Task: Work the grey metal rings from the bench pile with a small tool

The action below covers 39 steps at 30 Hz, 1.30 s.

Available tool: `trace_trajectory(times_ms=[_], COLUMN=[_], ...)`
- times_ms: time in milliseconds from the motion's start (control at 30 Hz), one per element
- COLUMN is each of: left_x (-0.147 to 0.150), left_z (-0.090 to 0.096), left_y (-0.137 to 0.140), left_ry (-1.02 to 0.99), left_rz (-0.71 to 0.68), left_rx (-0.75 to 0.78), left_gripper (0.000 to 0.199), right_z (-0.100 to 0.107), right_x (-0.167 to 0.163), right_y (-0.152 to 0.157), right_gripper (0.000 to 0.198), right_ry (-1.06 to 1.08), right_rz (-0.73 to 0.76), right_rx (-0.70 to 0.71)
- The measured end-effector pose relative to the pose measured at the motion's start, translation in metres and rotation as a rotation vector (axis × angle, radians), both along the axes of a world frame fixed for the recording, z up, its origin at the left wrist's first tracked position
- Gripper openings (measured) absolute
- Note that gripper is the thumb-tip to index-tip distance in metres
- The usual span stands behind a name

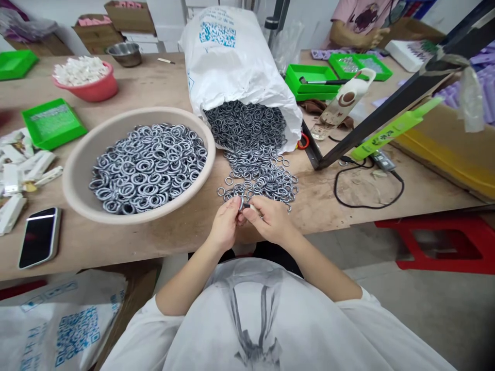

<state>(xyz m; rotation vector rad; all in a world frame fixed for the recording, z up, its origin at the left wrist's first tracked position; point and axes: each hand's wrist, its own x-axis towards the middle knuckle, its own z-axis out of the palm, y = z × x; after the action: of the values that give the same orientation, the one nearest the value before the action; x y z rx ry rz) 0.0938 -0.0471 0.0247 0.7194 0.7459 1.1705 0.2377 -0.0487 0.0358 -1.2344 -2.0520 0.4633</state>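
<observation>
My left hand (pixel 224 226) and my right hand (pixel 270 219) meet at the table's front edge, fingertips pinched together on a small metal ring (pixel 244 205). Just beyond them a loose pile of silver rings (pixel 259 175) spills from a white sack (pixel 232 67) lying on its side. A wide beige bowl (pixel 77 170) to the left holds several more rings (pixel 149 165).
A phone (pixel 38 237) lies at the front left beside white parts (pixel 15 175). Green trays (pixel 52 122), a pink bowl (pixel 87 82) and a steel bowl (pixel 124 53) stand behind. A black bar (pixel 386 111) and cable (pixel 367 180) lie right. Another person (pixel 359 23) sits across. A red stool (pixel 436 242) stands on the floor.
</observation>
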Motion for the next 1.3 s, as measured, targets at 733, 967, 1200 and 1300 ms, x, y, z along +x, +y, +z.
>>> trace_trajectory(times_ms=[733,967,1200,1300], left_x=[-0.035,-0.046,-0.015,-0.001], left_z=[-0.023,-0.018,-0.015,-0.015], left_y=[-0.001,0.009,0.014,0.011], left_ry=[0.152,0.054,0.031,0.088], left_rz=[-0.099,-0.018,0.003,0.018], left_rx=[0.047,-0.090,-0.042,0.023], left_gripper=[0.043,0.043,0.048,0.056], right_z=[-0.014,-0.011,-0.015,-0.023], right_x=[0.012,-0.002,-0.021,-0.031], right_y=[0.075,0.090,0.039,0.023], right_gripper=[0.035,0.020,0.039,0.039], right_ry=[-0.443,-0.513,0.613,0.758], right_rz=[-0.343,-0.335,0.085,-0.018], right_rx=[-0.130,-0.168,-0.471,-0.483])
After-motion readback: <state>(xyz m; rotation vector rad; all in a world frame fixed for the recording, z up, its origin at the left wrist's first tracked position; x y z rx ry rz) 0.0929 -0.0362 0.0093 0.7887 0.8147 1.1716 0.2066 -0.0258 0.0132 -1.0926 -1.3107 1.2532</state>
